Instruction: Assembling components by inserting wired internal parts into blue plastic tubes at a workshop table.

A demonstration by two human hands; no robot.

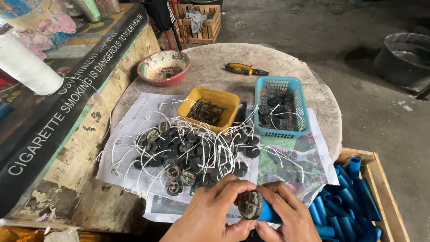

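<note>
Nearest me, my left hand [210,215] and right hand [286,217] both grip a blue tube [270,215], capped by a dark ridged disc [250,205], fingers curled, above the tabletop [210,76] edge.

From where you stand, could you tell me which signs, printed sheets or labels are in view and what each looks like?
Banner: slanting along the table's left side, a long black band with white capital lettering.
Newspaper sheets: spread flat on the round table under the dark discs with white strings, greyish print.
Colour page: beneath the blue basket, green picture with red.
</note>
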